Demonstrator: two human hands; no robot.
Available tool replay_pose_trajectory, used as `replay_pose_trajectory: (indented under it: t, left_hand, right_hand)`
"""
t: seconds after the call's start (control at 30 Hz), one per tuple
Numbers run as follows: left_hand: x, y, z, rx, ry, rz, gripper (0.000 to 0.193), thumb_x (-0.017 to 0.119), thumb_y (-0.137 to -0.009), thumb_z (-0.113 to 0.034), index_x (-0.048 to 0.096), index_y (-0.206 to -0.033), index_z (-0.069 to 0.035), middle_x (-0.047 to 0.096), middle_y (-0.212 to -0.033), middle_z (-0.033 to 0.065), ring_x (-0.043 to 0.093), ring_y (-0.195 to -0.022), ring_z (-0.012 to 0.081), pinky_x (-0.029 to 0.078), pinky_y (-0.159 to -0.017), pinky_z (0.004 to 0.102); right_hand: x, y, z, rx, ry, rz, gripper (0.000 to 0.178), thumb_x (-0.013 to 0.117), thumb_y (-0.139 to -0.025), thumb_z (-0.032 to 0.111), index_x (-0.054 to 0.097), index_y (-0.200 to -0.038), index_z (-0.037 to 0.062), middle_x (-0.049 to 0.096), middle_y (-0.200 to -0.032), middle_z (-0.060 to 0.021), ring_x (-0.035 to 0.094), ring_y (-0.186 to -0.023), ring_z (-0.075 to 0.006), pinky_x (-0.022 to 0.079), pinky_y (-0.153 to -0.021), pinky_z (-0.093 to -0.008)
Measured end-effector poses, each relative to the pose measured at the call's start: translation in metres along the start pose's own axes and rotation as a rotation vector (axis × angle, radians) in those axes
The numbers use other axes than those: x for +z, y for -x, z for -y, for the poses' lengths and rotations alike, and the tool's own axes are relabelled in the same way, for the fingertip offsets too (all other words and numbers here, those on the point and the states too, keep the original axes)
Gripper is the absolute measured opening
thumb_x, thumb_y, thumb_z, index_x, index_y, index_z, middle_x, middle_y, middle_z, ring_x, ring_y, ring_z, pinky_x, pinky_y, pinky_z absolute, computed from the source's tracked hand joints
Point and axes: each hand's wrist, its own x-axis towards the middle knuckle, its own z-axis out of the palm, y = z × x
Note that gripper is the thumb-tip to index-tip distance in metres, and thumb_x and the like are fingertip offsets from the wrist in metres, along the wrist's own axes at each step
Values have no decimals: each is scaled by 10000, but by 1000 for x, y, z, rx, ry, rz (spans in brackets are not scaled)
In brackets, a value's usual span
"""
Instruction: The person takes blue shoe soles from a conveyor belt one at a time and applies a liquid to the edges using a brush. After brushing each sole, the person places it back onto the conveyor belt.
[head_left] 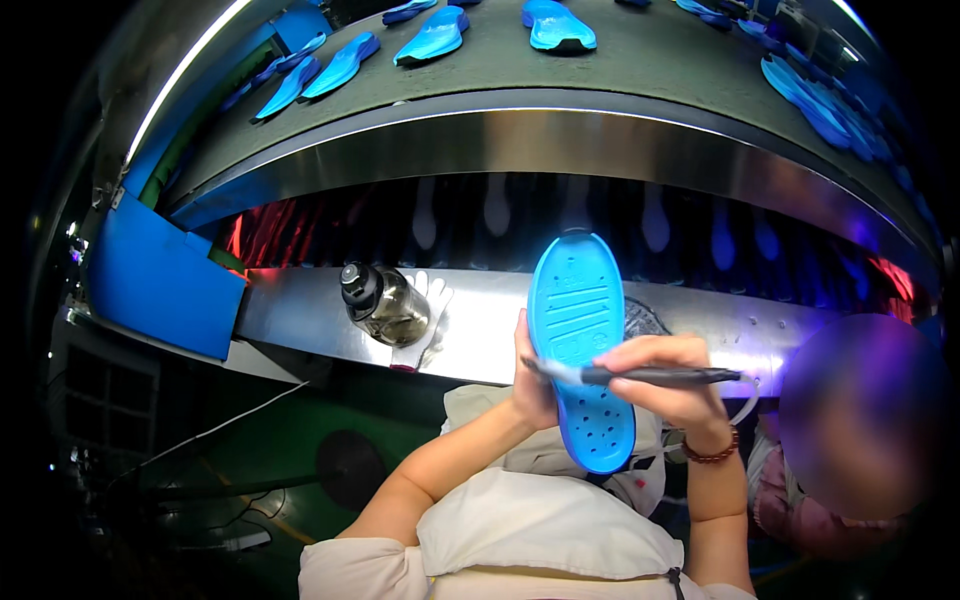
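My left hand (535,385) grips a bright blue shoe sole (576,300) by its left edge, its long axis running away from me. Raised ribs cross the far part, and small holes dot the near heel. In my right hand (672,385) is a dark pen-shaped tool (690,377) with a lighter grey front part, pinched between thumb and fingers. It lies sideways across the middle of the sole, its tip pointing left. The tip is blurred, and I cannot tell whether it touches the sole. A pale cord or tube (747,405) shows at the tool's rear end.
A steel ledge (480,330) crosses before me, carrying a dark bottle (385,305) and a white glove (425,325). Beyond, a dark green belt (660,70) bears several blue soles (435,38). Another person (850,430), blurred, is close on my right.
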Motion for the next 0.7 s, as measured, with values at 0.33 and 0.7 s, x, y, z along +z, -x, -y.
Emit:
replay_pose_trajectory:
  t: [0.33,0.7]
  left_hand:
    - [8,-11,-5,108,-173,25,914,56,-740,-766,421,-1198,-63,574,-948,178,587,-843,289,495,-748,409]
    - [20,-27,-23,338,-121,-9,986,47,-706,-798,446,-1143,-10,576,-909,198,598,-779,306,508,-689,420]
  right_hand:
    - [-16,7,15,57,-278,47,169,658,-690,-15,645,-857,-31,658,-855,-151,640,-787,-192,493,-742,-269]
    - [-18,13,5,76,64,-97,188,660,-671,-50,642,-856,-26,649,-872,-155,639,-828,-239,497,-762,-302]
